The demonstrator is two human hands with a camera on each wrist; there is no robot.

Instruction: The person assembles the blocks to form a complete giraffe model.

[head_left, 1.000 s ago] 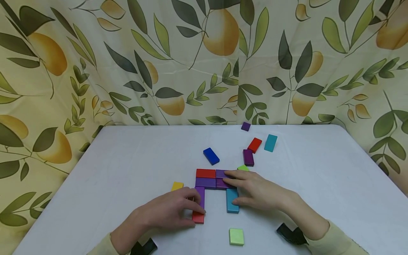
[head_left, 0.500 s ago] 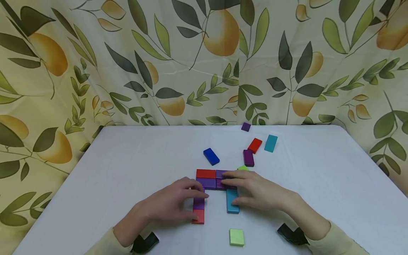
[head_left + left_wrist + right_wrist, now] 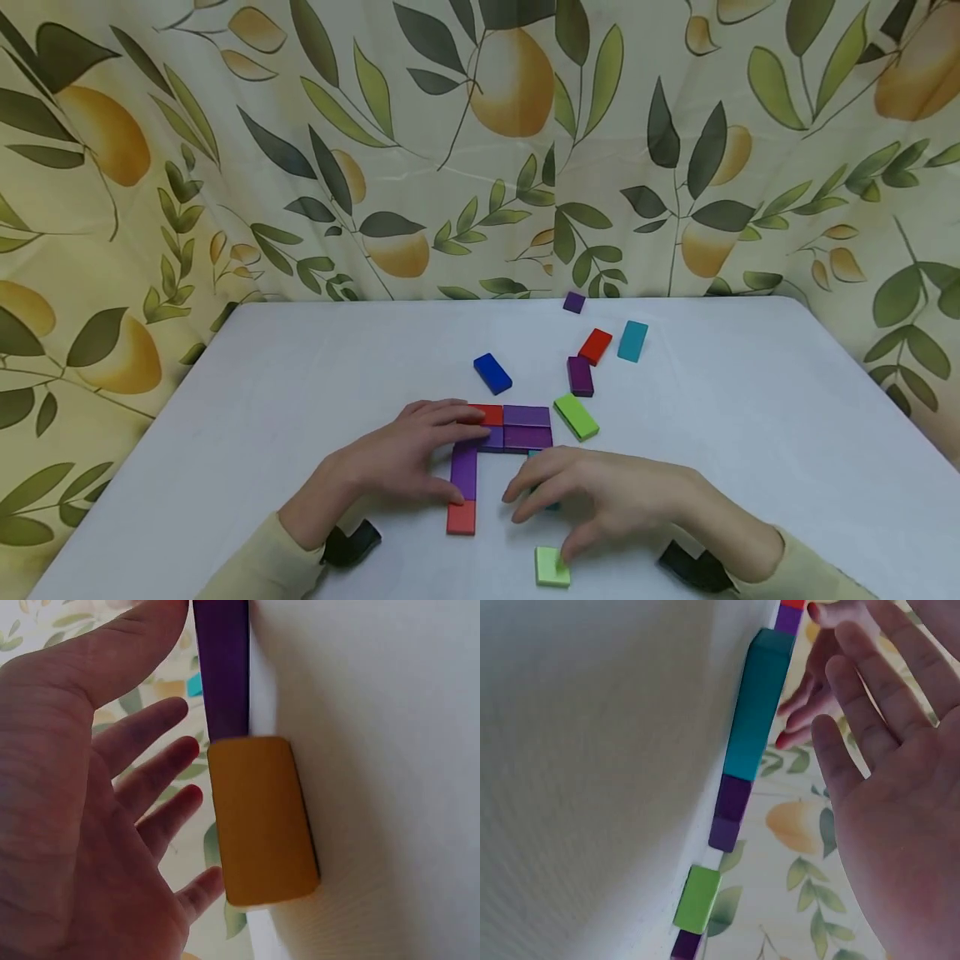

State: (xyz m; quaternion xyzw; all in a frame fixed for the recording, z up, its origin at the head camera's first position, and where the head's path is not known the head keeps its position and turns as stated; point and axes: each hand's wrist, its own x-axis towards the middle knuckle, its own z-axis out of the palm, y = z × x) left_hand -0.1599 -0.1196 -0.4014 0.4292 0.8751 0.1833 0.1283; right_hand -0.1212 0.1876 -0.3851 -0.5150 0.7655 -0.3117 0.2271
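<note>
Flat coloured blocks form a bracket shape in the head view. Its top has a red block (image 3: 491, 414), a purple block (image 3: 527, 416) and darker purple pieces below. My left hand (image 3: 397, 454) lies over the left corner, fingers extended across the top blocks, thumb at the seam of the left leg's purple block (image 3: 464, 475) and red block (image 3: 461, 518). A yellow block (image 3: 262, 821) shows beside this hand in the left wrist view. My right hand (image 3: 611, 492) is above the right leg's teal block (image 3: 757, 712), fingers loosely spread, its thumb overlapping a light green block (image 3: 549, 568).
Behind the bracket lie a blue block (image 3: 492, 373), a bright green block (image 3: 577, 417), a dark purple block (image 3: 580, 377), a red block (image 3: 596, 346), a teal block (image 3: 633, 342) and a small purple block (image 3: 573, 302). A patterned curtain (image 3: 480, 200) hangs behind the white table (image 3: 300, 358).
My left hand has moved up from the red end of the left leg to the top corner. The right hand has left the top blocks and come down toward the light green block.
</note>
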